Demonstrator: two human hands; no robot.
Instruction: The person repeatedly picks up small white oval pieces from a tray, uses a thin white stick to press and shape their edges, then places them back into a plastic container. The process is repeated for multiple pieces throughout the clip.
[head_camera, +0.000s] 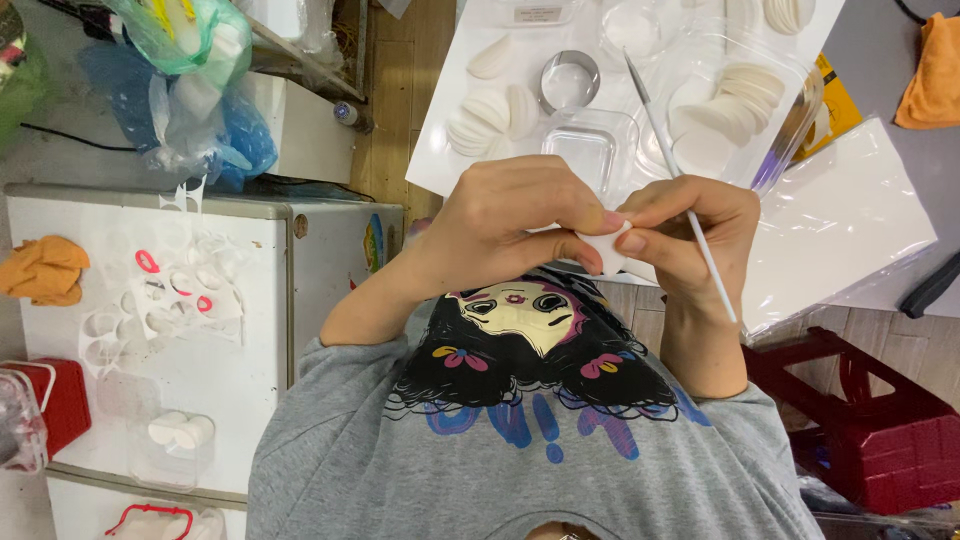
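Note:
Both my hands meet close to my chest over a small white dough-like piece. My left hand pinches the piece from the left with thumb and fingers. My right hand pinches it from the right and also holds a thin white stick tool that slants up over the white board. On the board lie several white round discs, a metal ring cutter, a clear square tray and a clear box of stacked discs.
A white cabinet at the left carries clear plastic moulds, an orange cloth and a red container. Plastic bags sit beyond it. A clear plastic sheet lies at the right, a dark red stool below it.

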